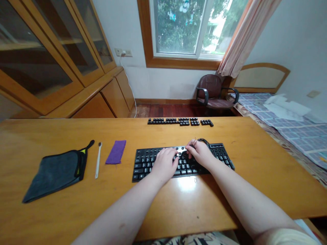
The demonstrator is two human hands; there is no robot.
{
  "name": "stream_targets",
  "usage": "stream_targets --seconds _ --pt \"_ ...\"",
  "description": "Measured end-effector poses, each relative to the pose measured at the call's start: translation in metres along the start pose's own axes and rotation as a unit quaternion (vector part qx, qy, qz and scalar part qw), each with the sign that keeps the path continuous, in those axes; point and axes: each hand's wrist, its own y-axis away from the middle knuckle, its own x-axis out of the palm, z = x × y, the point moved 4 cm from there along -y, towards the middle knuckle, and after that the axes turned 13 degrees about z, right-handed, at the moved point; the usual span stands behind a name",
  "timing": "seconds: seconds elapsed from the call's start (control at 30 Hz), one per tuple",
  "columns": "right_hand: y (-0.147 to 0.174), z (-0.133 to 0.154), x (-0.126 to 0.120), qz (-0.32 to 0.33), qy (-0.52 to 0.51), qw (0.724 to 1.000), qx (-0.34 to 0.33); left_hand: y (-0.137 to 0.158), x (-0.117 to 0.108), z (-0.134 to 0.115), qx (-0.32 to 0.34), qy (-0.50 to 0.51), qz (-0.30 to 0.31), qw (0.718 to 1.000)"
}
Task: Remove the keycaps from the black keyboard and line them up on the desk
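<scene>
Has blk kbd (185,168) flat on wood desk (194,200), abt centre, under both hands. Rests L hand (165,162) on kbd's mid keys w/ fingers bent; can't tell if holding anything underneath. With R hand (200,153) just beside, holds thumb close to fingertips over upper rows; can't tell contents of pinch, if any. Also has blk cable (204,140) looped just behind R hand & loose keycaps (184,121) in rows nr desk's far edge. To L of kbd, has purple cloth (116,152), then white brush (98,161), then dk grey cloth (57,175) w/ yellow trim.
</scene>
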Motion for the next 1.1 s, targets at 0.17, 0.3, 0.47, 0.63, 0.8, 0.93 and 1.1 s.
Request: stream_targets --seconds 0.17,0.3,0.47,0.63,0.8,0.93,1.1 --pt "0.003 -0.003 0.0 -0.028 -0.11 0.993 -0.023 0.0 -0.001 0.0 0.011 0.01 -0.007 1.0" --pt "0.006 -0.004 0.007 -0.039 -0.267 0.959 -0.091 0.001 -0.004 -0.001 0.016 0.026 -0.02 0.999" --pt "0.01 0.005 0.009 -0.027 -0.245 0.958 -0.149 0.0 -0.007 0.002 -0.006 0.048 -0.034 0.998" --pt "0.015 0.017 0.004 -0.018 -0.118 0.976 -0.183 -0.001 -0.006 0.006 -0.033 0.058 -0.037 0.997" --pt "0.015 0.018 0.005 -0.007 -0.098 0.98 -0.172 -0.001 -0.005 0.006 -0.032 0.051 -0.027 0.998" --pt "0.012 0.016 0.009 -0.006 -0.143 0.979 -0.146 -0.002 -0.006 0.004 -0.013 0.037 -0.022 0.999" --pt "0.009 0.015 0.014 -0.023 -0.196 0.975 -0.098 0.0 -0.009 0.0 0.011 0.008 -0.041 0.999"
